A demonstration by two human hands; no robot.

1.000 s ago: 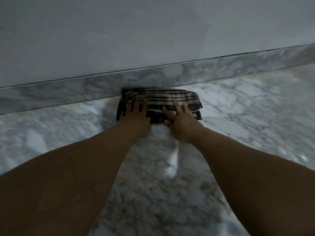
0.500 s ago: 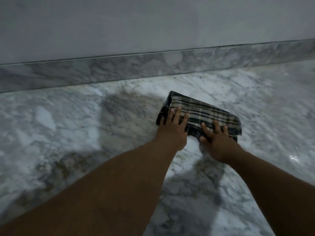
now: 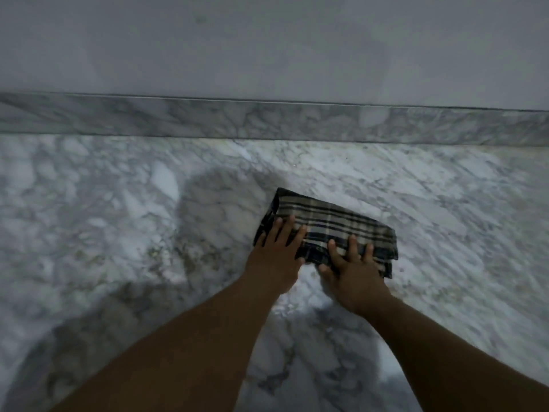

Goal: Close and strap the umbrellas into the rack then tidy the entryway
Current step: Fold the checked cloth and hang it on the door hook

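Stretching across the whole head view, a grey-veined marble floor (image 3: 124, 233) runs to a marble skirting strip (image 3: 208, 120) at the far side, with a plain pale wall (image 3: 267, 40) above it. A folded plaid cloth (image 3: 341, 224) lies flat on the floor right of centre, apart from the skirting. Both arms reach forward: the left hand (image 3: 276, 257) presses the cloth's left near edge with straight fingers, and the right hand (image 3: 353, 272) presses its near right part, fingers spread flat.
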